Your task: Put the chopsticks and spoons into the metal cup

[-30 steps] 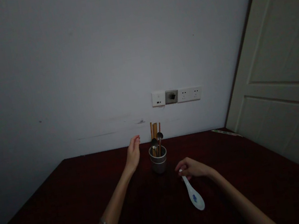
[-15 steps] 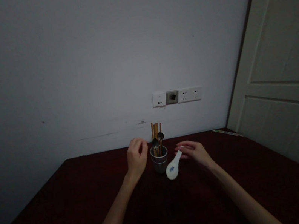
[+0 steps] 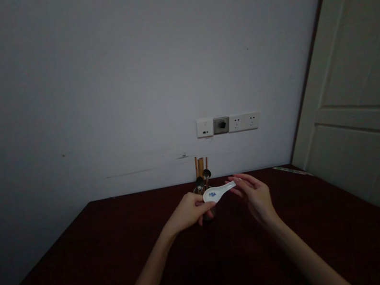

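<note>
The table (image 3: 87, 266) spreads toward 9 and 3 o'clock, its far edge at the wall (image 3: 129, 84) at 12. Reaching from 7, the left hand (image 3: 189, 211) pinches the white spoon (image 3: 216, 193) by its bowl, before the chopsticks (image 3: 201, 166); the right hand (image 3: 257, 195), from 5, pinches its handle.

The spoon (image 3: 212, 194) and the left hand (image 3: 190, 209) hid most of the cup (image 3: 213, 212) (only a dim piece of it showed). The bottom edge cut off both forearms (image 3: 297, 248), the right edge cropped the door (image 3: 362, 84), and the strip's (image 3: 291, 170) pattern was too small to read.
</note>
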A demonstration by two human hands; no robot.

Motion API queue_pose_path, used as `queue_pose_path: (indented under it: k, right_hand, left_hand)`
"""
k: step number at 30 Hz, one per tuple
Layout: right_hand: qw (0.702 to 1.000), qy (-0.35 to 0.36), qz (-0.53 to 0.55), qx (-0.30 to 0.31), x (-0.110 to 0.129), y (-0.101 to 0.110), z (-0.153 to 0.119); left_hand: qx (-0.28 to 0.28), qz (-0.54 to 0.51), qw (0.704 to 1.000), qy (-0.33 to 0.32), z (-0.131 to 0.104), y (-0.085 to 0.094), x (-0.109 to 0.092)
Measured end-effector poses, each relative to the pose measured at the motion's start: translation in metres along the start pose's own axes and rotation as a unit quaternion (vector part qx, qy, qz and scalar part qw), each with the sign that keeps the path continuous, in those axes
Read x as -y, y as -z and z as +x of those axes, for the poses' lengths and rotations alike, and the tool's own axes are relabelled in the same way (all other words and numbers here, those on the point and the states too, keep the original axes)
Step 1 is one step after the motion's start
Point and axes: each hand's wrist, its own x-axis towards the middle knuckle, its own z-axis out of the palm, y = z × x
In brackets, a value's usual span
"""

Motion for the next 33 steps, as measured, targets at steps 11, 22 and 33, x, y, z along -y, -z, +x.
queue_pose_path:
  k: [11, 22, 33]
  right_hand:
    - [0.985, -0.064, -0.074, 0.139, -0.018, -0.02, -0.023]
    - [0.99, -0.05, -0.11, 0.072, -0.039, 0.019, 0.016]
    - [0.985, -0.048, -0.14, 0.083, -0.045, 0.027, 0.022]
  left_hand:
    - [-0.278, 0.04, 0.955, -0.095, 0.021, 0.045, -0.008]
    - [-0.217, 0.171, 0.95, -0.147, 0.065, 0.082, 0.005]
    - [-0.183, 0.24, 0.945, -0.13, 0.086, 0.07, 0.032]
